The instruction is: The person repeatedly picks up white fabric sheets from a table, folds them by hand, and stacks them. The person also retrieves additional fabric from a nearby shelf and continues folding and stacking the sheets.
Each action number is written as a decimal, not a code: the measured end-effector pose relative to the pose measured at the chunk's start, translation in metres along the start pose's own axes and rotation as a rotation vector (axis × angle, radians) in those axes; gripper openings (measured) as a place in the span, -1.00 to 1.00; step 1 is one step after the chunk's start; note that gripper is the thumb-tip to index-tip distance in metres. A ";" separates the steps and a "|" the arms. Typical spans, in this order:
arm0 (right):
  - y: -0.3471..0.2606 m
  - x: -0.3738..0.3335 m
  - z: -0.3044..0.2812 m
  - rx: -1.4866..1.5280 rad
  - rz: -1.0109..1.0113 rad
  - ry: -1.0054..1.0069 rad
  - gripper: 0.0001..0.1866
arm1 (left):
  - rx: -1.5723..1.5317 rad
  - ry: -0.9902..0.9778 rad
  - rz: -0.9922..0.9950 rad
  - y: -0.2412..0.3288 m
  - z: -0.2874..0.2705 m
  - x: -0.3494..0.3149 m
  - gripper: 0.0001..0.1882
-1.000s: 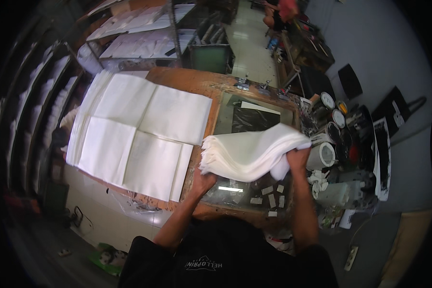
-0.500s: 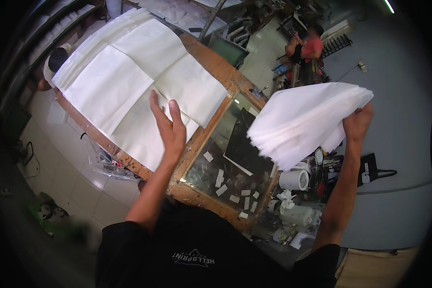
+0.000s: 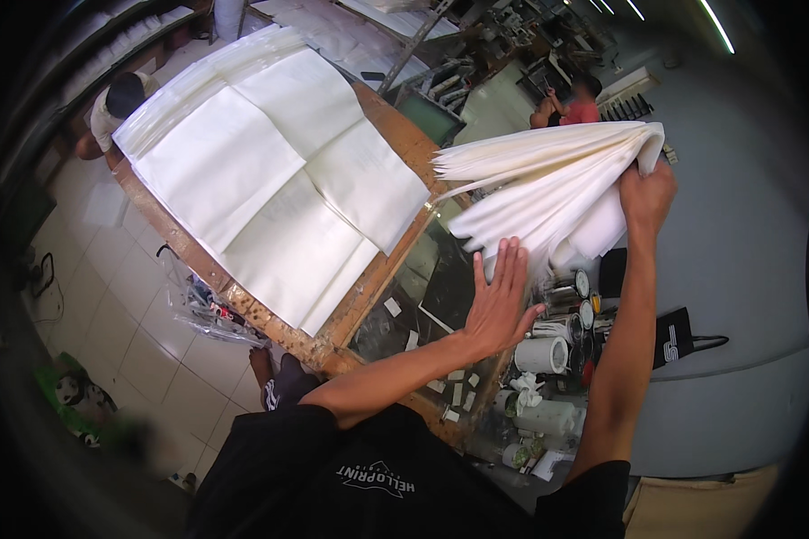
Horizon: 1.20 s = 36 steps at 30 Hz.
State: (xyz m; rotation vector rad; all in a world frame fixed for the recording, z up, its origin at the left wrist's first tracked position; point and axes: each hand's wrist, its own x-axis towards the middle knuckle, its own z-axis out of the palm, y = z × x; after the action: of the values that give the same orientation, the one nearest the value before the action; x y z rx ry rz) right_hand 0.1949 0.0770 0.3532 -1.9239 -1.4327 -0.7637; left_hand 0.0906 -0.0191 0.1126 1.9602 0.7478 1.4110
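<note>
My right hand (image 3: 647, 199) grips a thick bunch of thin white sheets (image 3: 557, 180) by its right end. The bunch is raised, and its loose ends fan out to the left; whether they are paper or cloth I cannot tell. Just below the fanned ends is my left hand (image 3: 499, 305), its fingers stretched out and the hand holding nothing. It looks close to the lower sheets, but contact is unclear. Similar white sheets (image 3: 270, 171) lie in overlapping rows across the wooden table (image 3: 395, 126) on the left.
A glass panel (image 3: 382, 341) with small white scraps is set in the table near me. White tubs (image 3: 541, 355) and cans crowd its right side. One person (image 3: 108, 112) is beyond the table at far left, another (image 3: 580, 108) at the back right. A clear plastic bag (image 3: 211, 310) hangs by the table's left edge.
My left hand has moved from over the laid-out sheets to the right, below the held bunch. The bunch has risen slightly and spread into a wider fan. My view has shifted a little.
</note>
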 end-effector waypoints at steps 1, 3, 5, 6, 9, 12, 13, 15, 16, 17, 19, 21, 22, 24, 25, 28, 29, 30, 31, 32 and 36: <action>0.000 0.000 0.000 0.022 -0.023 0.005 -0.74 | 0.000 -0.041 -0.006 -0.002 0.000 0.007 -0.04; 0.010 0.002 0.001 0.062 -0.062 0.015 -0.73 | -0.003 -0.128 0.009 -0.001 0.001 0.011 -0.05; 0.021 0.006 0.003 0.003 -0.009 0.019 -0.73 | 0.058 -0.170 0.012 0.008 0.004 0.001 -0.05; 0.020 0.007 0.003 -0.027 0.020 0.022 -0.73 | 0.088 -0.194 0.015 0.012 0.006 -0.005 -0.06; 0.009 0.004 -0.002 -0.024 0.023 0.006 -0.73 | 0.098 -0.173 0.015 0.017 0.007 -0.016 -0.08; 0.004 0.008 -0.002 -0.093 0.032 -0.003 -0.73 | 0.147 -0.157 -0.002 0.021 0.006 -0.018 -0.08; 0.006 0.009 -0.003 -0.108 0.014 -0.010 -0.72 | 0.170 -0.158 -0.010 0.024 0.004 -0.018 -0.08; 0.007 0.010 -0.006 -0.107 0.010 -0.004 -0.73 | 0.162 -0.188 -0.030 0.029 0.003 -0.022 -0.08; 0.006 0.011 -0.008 -0.106 0.007 -0.002 -0.73 | 0.158 -0.203 -0.041 0.030 0.002 -0.023 -0.08; 0.006 0.011 -0.010 -0.102 0.010 0.002 -0.73 | 0.143 -0.199 -0.022 0.031 0.002 -0.025 -0.07; 0.004 0.011 -0.013 -0.095 0.014 0.008 -0.74 | 0.111 -0.191 0.013 0.030 0.000 -0.028 -0.06; 0.012 0.011 -0.015 -0.076 0.015 0.007 -0.74 | -0.091 -0.134 0.020 0.029 -0.003 -0.028 -0.09; 0.014 0.011 -0.018 -0.067 0.016 0.007 -0.73 | -0.192 -0.106 0.024 0.029 -0.005 -0.028 -0.10; 0.012 0.009 -0.025 -0.043 0.036 0.003 -0.73 | -0.492 -0.027 -0.101 0.028 -0.013 -0.025 -0.12; 0.009 0.008 -0.028 -0.029 0.047 0.000 -0.72 | -0.640 0.013 -0.165 0.027 -0.019 -0.021 -0.12; 0.002 0.007 -0.039 -0.036 0.029 -0.024 -0.71 | -0.544 0.011 -0.290 0.016 -0.039 -0.001 -0.16; -0.003 0.006 -0.042 -0.042 0.046 -0.023 -0.71 | -0.316 0.075 -0.128 0.007 -0.037 0.002 -0.17; -0.011 0.005 -0.043 -0.045 0.062 -0.022 -0.70 | -0.282 0.008 -0.173 0.005 -0.041 0.004 -0.18; -0.015 0.004 -0.043 -0.048 0.078 -0.022 -0.70 | -0.247 -0.058 -0.216 0.005 -0.044 0.005 -0.19; -0.017 0.003 -0.043 -0.052 0.075 -0.025 -0.70 | -0.211 -0.123 -0.260 0.005 -0.046 0.006 -0.20; -0.013 0.003 -0.040 -0.075 0.075 -0.056 -0.71 | -0.094 -0.493 -0.427 0.019 -0.063 0.014 -0.21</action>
State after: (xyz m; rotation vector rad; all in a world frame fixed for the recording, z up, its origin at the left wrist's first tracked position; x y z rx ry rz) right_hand 0.1798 0.0510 0.3832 -2.0590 -1.3742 -0.7437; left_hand 0.0364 -0.0121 0.1515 1.8267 0.7843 0.6637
